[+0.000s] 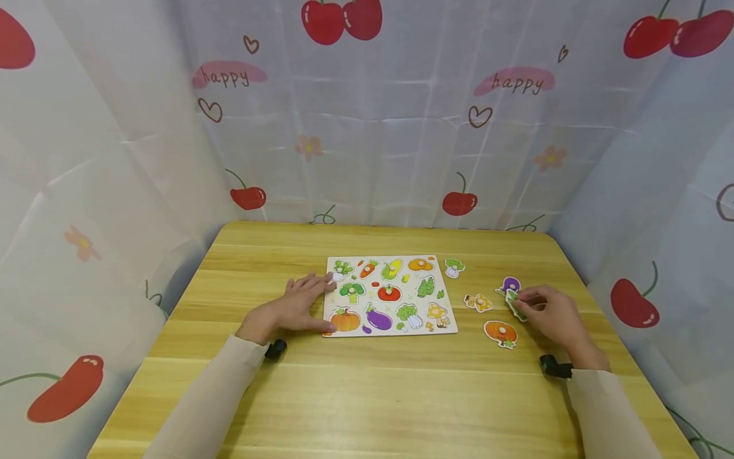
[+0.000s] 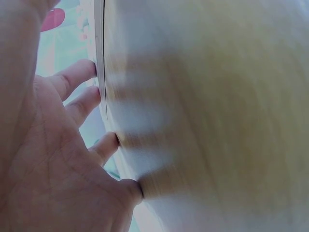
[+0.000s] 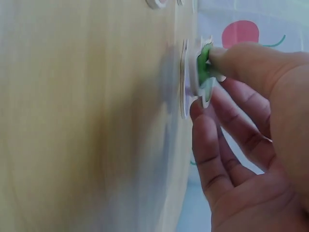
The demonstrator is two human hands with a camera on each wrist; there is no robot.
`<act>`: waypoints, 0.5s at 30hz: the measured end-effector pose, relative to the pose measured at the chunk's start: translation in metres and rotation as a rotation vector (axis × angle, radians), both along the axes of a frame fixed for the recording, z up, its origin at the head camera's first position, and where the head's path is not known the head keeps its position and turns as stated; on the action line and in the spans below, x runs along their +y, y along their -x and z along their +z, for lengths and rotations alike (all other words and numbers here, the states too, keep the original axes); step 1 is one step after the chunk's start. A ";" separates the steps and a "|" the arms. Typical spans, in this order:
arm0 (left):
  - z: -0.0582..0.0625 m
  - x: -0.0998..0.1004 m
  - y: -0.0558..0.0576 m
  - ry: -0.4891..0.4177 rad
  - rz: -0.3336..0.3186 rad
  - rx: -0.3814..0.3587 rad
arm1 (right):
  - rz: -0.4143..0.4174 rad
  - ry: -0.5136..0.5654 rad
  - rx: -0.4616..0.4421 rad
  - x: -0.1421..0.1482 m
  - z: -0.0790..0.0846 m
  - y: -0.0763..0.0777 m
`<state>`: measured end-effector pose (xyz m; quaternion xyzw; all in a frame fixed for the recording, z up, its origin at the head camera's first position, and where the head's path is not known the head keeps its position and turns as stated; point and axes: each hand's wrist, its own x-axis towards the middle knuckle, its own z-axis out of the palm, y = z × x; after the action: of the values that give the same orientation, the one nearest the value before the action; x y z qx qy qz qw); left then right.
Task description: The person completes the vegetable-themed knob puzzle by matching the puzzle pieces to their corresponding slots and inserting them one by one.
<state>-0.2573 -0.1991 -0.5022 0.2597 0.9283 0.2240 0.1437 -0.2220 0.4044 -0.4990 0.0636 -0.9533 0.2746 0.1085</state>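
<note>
The thumb and fingers of my right hand (image 1: 553,315) pinch a green puzzle piece (image 1: 514,306) with a pale edge; which vegetable it shows is hard to tell. Close by it, in both the head and right wrist views, is a purple eggplant piece (image 1: 509,285). I cannot tell whether the two pieces touch. My left hand (image 1: 295,306) spreads its fingers along the left side of a vegetable puzzle board (image 1: 411,294), with fingertips over its edge. Thumb and fingers also show spread in the left wrist view (image 2: 72,164).
Right of the board, a leafy green-and-white piece (image 1: 454,267), a mushroom piece (image 1: 479,303) and a pumpkin piece (image 1: 501,332) lie on the wooden table (image 1: 367,389). A cherry-print curtain (image 1: 373,146) surrounds the table's back and sides.
</note>
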 end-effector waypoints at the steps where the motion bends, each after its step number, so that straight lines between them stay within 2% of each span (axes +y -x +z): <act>1: -0.001 0.000 0.000 0.000 -0.002 0.001 | 0.006 0.006 0.007 -0.002 -0.001 0.000; 15: -0.001 -0.002 0.000 0.002 -0.002 0.005 | 0.092 0.087 0.069 -0.020 -0.002 0.003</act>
<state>-0.2576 -0.2006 -0.5030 0.2612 0.9286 0.2222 0.1418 -0.2245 0.3844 -0.5006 0.1118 -0.9323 0.3179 0.1311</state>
